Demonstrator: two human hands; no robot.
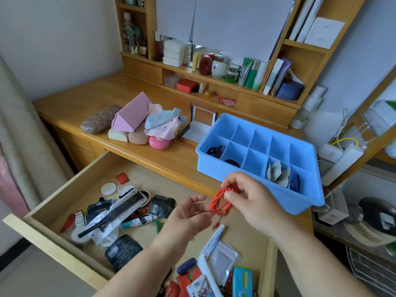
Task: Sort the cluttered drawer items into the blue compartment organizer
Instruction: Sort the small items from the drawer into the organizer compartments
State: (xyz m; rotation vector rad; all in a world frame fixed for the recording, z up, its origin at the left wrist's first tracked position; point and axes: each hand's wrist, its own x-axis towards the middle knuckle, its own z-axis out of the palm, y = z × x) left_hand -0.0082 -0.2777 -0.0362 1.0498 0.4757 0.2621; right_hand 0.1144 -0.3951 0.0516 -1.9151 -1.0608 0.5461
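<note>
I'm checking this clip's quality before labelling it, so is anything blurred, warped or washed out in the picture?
Head view: the left hand is motion-blurred at the fingertips; the red bead string pinched by the right hand stays fairly sharp. Wide-angle distortion bows the drawer and shelf edges. Lighting is soft and even, without harsh glare; the blue organizer reads clearly.

One head-worn wide view looks forward and down, close over the open drawer [64, 187].

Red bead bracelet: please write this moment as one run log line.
right hand pinches red bead bracelet | left hand open beside it | above drawer | blue organizer partly filled
</note>
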